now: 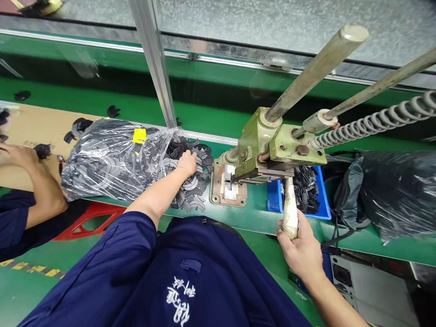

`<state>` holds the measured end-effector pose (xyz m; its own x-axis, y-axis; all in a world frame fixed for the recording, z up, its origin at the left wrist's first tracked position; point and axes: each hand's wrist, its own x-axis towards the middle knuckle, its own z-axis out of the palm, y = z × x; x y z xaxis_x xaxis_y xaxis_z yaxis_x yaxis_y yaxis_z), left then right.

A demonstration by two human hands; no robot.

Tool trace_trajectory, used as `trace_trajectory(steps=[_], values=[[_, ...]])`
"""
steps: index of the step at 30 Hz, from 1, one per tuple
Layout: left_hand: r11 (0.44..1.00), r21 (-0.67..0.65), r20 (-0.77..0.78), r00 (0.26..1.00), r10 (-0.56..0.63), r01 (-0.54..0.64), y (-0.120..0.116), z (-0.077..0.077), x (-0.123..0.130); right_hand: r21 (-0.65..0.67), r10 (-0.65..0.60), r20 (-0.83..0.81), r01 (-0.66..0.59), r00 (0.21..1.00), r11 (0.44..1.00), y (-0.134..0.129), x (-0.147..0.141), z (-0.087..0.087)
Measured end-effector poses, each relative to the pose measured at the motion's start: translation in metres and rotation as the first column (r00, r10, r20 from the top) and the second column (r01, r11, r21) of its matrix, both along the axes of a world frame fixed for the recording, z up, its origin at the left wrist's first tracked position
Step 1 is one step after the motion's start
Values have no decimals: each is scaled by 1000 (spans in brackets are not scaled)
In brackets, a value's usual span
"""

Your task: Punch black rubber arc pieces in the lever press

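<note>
Fingers (pixel 285 232) of the right hand (pixel 302 251) are clenched around the pale wrapped handle (pixel 290 211) of a green hand press (pixel 260 142), with the handle at about 4 o'clock in the view. The press sits just right of centre, around 2 to 3 o'clock. Its metal base plate (pixel 226 192) rests on the green workbench (pixel 257 224) at about 5 o'clock. Two long steel bars (pixel 315 72) rise from the press toward 2 o'clock, and a coil spring (pixel 378 120) runs out toward 3 o'clock.

The left hand (pixel 187 165), near the centre at about 9 o'clock, lies palm down on a loose heap of black ring-shaped pieces (pixel 192 184); whether it grips one cannot be told. Against the heap's far side lies a clear plastic bag (pixel 109 161) packed with similar pieces and marked with a yellow tag (pixel 139 135).

Just behind the handle, a blue tray (pixel 273 199) holds small black parts (pixel 302 191). A dark plastic bag (pixel 403 194) sits at 3 o'clock. At the 9 o'clock edge, a co-worker's hand (pixel 17 155) rests over a cardboard sheet (pixel 28 123). The person's navy jacket (pixel 136 282) fills the view around 6 to 7 o'clock.
</note>
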<state>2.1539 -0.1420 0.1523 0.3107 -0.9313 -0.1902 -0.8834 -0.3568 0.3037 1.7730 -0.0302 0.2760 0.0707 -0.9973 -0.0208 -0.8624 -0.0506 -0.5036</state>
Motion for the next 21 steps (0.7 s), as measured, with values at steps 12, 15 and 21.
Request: trace_trajectory(steps=[12,15,21], values=[[987,-100,-157,982,108,-125,31,14,-8,20,-10,-8,10,1000,1000,0,1,1],[991,-94,-176,981,77,-94,36,21,-19,32,-13,-20,14,1000,999,0,2,2],[998,-13,-589,807,38,-57,41,18,-41,14,-19,-25,20,999,1000,0,2,2]])
